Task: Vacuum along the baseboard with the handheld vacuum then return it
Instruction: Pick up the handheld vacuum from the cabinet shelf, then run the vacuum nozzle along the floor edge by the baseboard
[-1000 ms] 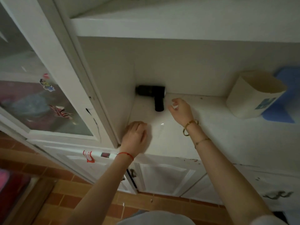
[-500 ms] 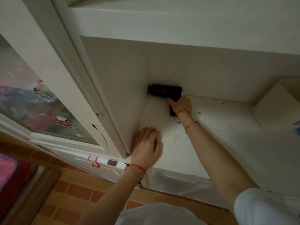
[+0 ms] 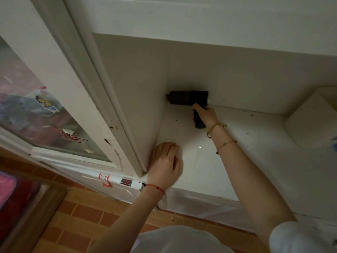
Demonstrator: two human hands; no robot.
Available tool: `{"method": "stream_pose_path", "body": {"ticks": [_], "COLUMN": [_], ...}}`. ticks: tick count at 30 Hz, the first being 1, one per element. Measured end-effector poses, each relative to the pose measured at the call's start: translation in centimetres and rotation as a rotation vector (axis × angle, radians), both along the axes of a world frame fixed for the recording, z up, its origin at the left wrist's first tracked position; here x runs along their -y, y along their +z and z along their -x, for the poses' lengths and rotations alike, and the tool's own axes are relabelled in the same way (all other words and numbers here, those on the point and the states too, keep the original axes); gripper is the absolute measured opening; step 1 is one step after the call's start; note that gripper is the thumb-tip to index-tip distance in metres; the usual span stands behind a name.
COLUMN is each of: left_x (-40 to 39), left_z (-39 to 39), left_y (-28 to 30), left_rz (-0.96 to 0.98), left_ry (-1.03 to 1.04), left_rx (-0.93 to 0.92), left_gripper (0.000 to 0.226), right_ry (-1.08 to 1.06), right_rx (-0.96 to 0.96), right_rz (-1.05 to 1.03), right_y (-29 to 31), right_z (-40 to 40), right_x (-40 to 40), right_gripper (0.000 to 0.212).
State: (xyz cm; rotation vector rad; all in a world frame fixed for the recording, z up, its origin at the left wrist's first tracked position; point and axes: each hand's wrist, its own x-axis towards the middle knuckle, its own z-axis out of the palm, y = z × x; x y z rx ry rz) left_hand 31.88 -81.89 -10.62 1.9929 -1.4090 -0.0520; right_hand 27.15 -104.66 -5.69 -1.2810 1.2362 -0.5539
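Right then, the black handheld vacuum [image 3: 188, 98] lay in the back left corner of the white shelf [image 3: 255, 152], body along the back wall w/ its nose toward the left side panel and its handle sticking out toward the front edge. Right hand [image 3: 207, 115] was on that handle, fingers curled round it, thumb up near where handle meets body; the butt end of the handle showed below the palm. Two thin gold bracelets [image 3: 216, 127] sat on the right wrist and forearm. Left hand [image 3: 166, 164] rested palm-down at the front left corner of the shelf, just beside the cabinet's white frame post [image 3: 116, 114], fingers together and bent slightly over the surface, gripping nothing; a red string [image 3: 155, 188] circled its wrist. A pale rounded container [image 3: 310, 121] stood toward the right end of the shelf, well apart from the vac, partly cut off by the frame edge. Left of the post was a glass door [image 3: 45, 115] w/ stickers on it. Below the shelf's front edge: white cabinet fronts, then a brown tiled floor [image 3: 82, 216]. A white sleeve [image 3: 300, 238] showed at bottom right.
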Motion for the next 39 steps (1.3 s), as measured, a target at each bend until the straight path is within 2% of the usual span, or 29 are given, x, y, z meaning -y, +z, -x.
{"method": "stream_pose_path", "body": {"ticks": [2,6,9,13,22,26,30,35,39], "left_x": [0.0,-0.1,-0.2,-0.3,-0.5,-0.9,-0.6,-0.9,-1.8], "left_z": [0.0,0.0,-0.1,-0.2,0.6,2.6,6.7,13.2,18.6], "left_y": [0.1,0.2,0.0,-0.1,-0.2,1.8,2.9,1.6,0.7], "left_rz": [0.008,0.015,0.009,0.015,0.017,-0.024,-0.013,0.011,-0.132], "left_ry": [0.002,-0.011,-0.027,-0.036,-0.182,-0.417,-0.628,-0.852,-1.021], "left_rx": [-0.001,0.001,0.005,0.010,0.024,-0.016,-0.011,-0.025,-0.031], "left_gripper": [0.031,0.031,0.029,0.028,0.018,0.033,0.029,0.021,0.028], "right_ry": [-0.032,-0.016,0.023,0.023,-0.150,-0.234,-0.347,-0.594,-0.750], "right_rx": [0.172,0.483,0.613,0.754,0.718,0.731,0.752,0.723,0.731], "right_rz": [-0.100,-0.226,-0.306,-0.376,-0.325,-0.261,-0.213,-0.154,-0.120], "right_y": [0.3,1.5,2.6,3.5,3.2,3.3,3.0,2.2,0.7], "right_z": [0.9,3.4,5.5,8.4,15.7,19.8,25.0,30.8,35.2], "right_x": [-0.8,-3.0,-5.2,-8.6,-14.9,-18.4,-22.3,-28.2,-32.6], "right_gripper": [0.042,0.019,0.007,0.006,0.004,0.010,0.020,0.023,0.020]}}
